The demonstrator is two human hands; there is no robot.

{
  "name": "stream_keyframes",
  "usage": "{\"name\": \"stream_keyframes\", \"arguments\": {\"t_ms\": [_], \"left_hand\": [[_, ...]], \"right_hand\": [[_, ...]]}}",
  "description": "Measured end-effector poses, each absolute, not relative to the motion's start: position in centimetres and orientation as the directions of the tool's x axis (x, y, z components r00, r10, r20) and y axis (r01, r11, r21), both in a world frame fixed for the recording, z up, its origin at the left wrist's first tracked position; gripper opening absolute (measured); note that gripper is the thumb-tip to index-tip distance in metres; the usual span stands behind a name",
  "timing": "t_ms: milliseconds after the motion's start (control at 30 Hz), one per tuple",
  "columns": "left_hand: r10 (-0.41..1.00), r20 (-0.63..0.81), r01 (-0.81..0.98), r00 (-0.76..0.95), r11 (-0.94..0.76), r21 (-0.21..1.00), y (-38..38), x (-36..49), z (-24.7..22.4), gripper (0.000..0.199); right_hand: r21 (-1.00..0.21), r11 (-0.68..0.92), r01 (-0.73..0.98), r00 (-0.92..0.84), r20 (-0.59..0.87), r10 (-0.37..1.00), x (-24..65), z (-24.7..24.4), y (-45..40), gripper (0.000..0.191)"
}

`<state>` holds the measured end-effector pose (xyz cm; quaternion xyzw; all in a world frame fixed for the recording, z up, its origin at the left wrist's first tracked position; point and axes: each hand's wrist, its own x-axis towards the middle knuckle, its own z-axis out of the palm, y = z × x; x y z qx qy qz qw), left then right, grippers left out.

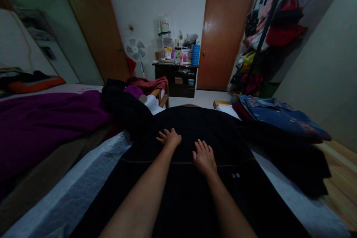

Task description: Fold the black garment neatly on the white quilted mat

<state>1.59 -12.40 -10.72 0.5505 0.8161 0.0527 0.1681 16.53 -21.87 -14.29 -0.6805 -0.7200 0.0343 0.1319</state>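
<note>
A black coat (212, 122) with a brown collar edge lies spread out on the bed, its collar at the far end. Its right-side sleeve stretches across to the bed's right edge. My left hand (170, 138) rests on the upper part of the coat, fingers spread. Just to its right, my right hand (204, 156) lies flat on the cloth, palm down, near a light seam line. Two small pale buttons show on the coat to the right of that hand. Neither hand grips anything.
Folded blue denim clothing (279, 113) is stacked at the right. Purple cloth (52, 119) and a dark bundle (125, 108) lie at the left on the pale mattress (92, 174). Beyond the bed stand a dark cabinet (174, 91), a fan (136, 49) and a wooden door (219, 41).
</note>
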Motion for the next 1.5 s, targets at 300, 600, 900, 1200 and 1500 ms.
{"name": "stream_keyframes", "arguments": {"t_ms": [300, 600, 900, 1200, 1500], "left_hand": [[0.975, -0.015, 0.924, -0.22, 0.213, 0.317, -12.5, 3.6, -12.8, 0.064], [0.99, 0.074, 0.963, -0.12, 0.098, 0.25, -12.7, 2.4, -13.2, 0.052], [0.987, 0.158, 0.961, -0.01, -0.035, 0.275, -11.5, 1.5, -14.3, 0.045], [0.989, 0.108, 0.935, 0.098, -0.129, 0.33, -10.5, 0.8, -14.4, 0.048], [0.995, 0.099, 0.949, 0.034, -0.063, 0.309, -11.2, 1.7, -14.0, 0.048]], "right_hand": [[-0.211, 0.063, 0.975, -0.042, 0.099, 0.994, 16.6, -14.1, -21.8, 0.053], [-0.158, -0.01, 0.987, 0.016, 0.032, 0.999, 16.4, -13.8, -21.8, 0.057], [-0.114, -0.001, 0.994, -0.015, -0.138, 0.99, 16.4, -9.9, -19.1, 0.045], [-0.297, 0.303, 0.905, -0.335, -0.061, 0.94, 14.7, -11.8, -12.4, 0.052], [-0.185, 0.096, 0.978, -0.108, -0.057, 0.993, 16.7, -13.4, -7.2, 0.062]]}}
